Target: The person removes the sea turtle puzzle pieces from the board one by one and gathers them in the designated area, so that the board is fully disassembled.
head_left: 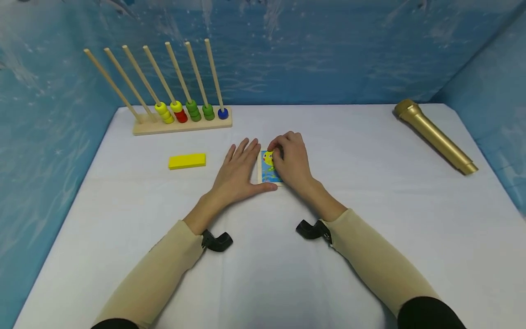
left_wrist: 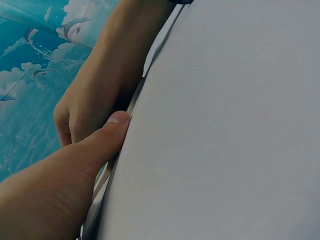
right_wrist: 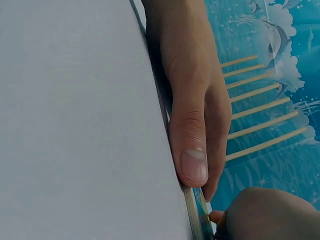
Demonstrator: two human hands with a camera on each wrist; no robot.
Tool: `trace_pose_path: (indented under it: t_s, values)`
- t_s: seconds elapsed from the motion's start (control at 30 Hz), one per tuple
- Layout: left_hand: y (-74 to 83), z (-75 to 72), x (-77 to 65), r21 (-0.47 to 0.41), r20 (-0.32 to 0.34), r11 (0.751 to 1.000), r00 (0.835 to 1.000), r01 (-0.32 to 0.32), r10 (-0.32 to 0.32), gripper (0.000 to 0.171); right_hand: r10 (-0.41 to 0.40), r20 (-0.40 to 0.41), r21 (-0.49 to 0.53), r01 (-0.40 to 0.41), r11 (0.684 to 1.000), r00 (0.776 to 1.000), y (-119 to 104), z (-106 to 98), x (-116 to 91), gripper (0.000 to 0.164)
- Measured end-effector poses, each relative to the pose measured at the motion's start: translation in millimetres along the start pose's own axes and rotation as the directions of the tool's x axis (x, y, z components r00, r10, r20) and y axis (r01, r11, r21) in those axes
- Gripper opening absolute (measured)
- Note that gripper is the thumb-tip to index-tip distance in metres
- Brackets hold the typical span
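A small framed picture board (head_left: 270,173) with a yellow cartoon figure on blue and a pale wooden rim lies flat on the white table between the hands. My left hand (head_left: 237,176) rests at its left side, fingers straight and spread, the thumb along its near edge. In the right wrist view that left thumb (right_wrist: 193,165) lies right at the wooden edge. Over the board's right part, my right hand (head_left: 292,160) bends its fingers down, index finger and thumb close together at the picture's upper area. I cannot tell whether they pinch a piece; the hand hides the board's right side.
A yellow block (head_left: 186,161) lies left of the left hand. Behind it stands a wooden peg rack (head_left: 182,127) with tall rods and several coloured beads. A gold microphone-shaped object (head_left: 435,137) lies at the far right. Blue patterned cloth (head_left: 312,55) walls the table's back and sides.
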State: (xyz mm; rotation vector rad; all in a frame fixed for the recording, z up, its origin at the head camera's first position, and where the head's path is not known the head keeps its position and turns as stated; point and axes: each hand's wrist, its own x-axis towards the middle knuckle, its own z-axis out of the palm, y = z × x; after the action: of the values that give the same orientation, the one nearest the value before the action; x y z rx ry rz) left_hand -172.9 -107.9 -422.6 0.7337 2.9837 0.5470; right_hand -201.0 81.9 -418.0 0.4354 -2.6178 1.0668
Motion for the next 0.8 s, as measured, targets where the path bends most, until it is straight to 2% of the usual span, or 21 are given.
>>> trace_pose_path:
  t_s: [0.23,0.57,0.8]
  values:
    - [0.0,-0.4,-2.7,-0.005,0.013,1.0,1.0,-0.005,0.005,0.118,-0.006,-0.011,-0.027,0.006,1.0,1.0,-2.2,0.1,-2.6,0.018]
    - [-1.2,-2.7,-2.1,-0.005,0.01,1.0,1.0,-0.002,0.002,0.118,0.033,0.058,-0.051,-0.031,0.998,0.998,-4.1,2.2,2.0,0.021]
    - [-1.6,-1.8,-1.5,-0.011,-0.003,1.0,1.0,-0.004,0.004,0.117,0.028,0.061,-0.032,-0.026,0.999,0.998,-3.4,1.3,3.1,0.024]
